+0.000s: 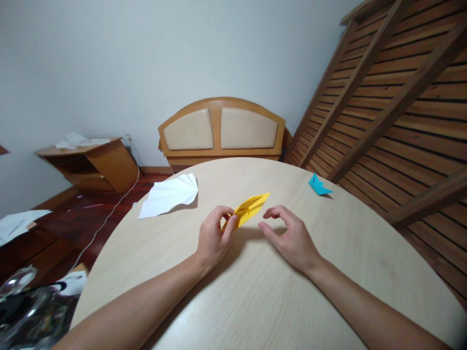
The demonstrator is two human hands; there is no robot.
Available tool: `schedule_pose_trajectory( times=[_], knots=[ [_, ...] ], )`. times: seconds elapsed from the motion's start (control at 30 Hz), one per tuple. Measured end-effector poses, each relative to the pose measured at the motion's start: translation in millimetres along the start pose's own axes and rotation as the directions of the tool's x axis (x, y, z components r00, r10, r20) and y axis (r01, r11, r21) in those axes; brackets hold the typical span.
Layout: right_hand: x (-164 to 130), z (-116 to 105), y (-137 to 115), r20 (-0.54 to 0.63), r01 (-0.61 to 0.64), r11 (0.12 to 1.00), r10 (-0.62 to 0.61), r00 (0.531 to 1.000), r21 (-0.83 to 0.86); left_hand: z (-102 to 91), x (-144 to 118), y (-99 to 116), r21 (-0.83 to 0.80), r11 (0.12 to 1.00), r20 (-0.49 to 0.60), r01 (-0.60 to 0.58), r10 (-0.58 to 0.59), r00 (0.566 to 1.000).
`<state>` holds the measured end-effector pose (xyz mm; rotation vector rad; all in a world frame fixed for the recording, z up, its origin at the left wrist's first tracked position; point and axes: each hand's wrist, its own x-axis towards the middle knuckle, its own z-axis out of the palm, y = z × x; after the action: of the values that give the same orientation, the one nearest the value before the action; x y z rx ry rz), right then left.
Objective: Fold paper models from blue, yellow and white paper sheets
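Observation:
A folded yellow paper (251, 209), long and pointed like a paper boat, is pinched at its near end between the thumb and fingers of my left hand (216, 233). It is tilted up to the right above the round table (255, 301). My right hand (290, 238) is apart from the paper, just to its right, with thumb and fingers curved and a gap between them. That hand holds nothing. At the right far side of the table sits a small blue paper boat (319, 185). A creased white sheet of paper (170, 197) lies at the left far side.
Behind the table stands a wooden headboard (216, 103) with two cream panels. Slatted wooden boards (397, 92) lean along the right. On the left are a low cabinet (109, 167) with papers on top, a white cable (109, 214) on the floor, and clutter at the lower corner.

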<state>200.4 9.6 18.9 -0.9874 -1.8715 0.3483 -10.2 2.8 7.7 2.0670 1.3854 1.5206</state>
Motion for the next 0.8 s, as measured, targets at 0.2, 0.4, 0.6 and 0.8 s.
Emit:
schedule_pose_trajectory(
  times=[0.2, 0.4, 0.6, 0.8],
  knots=[
    [-7.0, 5.8, -30.3, 0.046, 0.194, 0.980, -0.195, 0.980, 0.031, 6.3, -12.3, 16.3, -0.301, 0.954, -0.018, -0.007, 0.001, 1.000],
    [-8.1, 6.5, -24.7, -0.007, 0.295, 0.955, -0.296, 0.955, -0.024, 13.3, -18.9, 14.9, -0.481, 0.868, 0.073, 0.121, -0.098, 0.992],
    [-7.8, 8.6, -23.5, -0.016, 0.224, 0.973, -0.223, 0.975, 0.053, 13.3, -17.2, 13.0, -0.552, 0.801, 0.123, 0.231, -0.195, 0.973],
    [-7.9, 10.3, -23.0, -0.028, 0.195, 0.974, -0.193, 0.981, 0.116, 14.2, -18.3, 14.5, -0.571, 0.783, 0.145, 0.247, -0.200, 0.969]
  ],
)
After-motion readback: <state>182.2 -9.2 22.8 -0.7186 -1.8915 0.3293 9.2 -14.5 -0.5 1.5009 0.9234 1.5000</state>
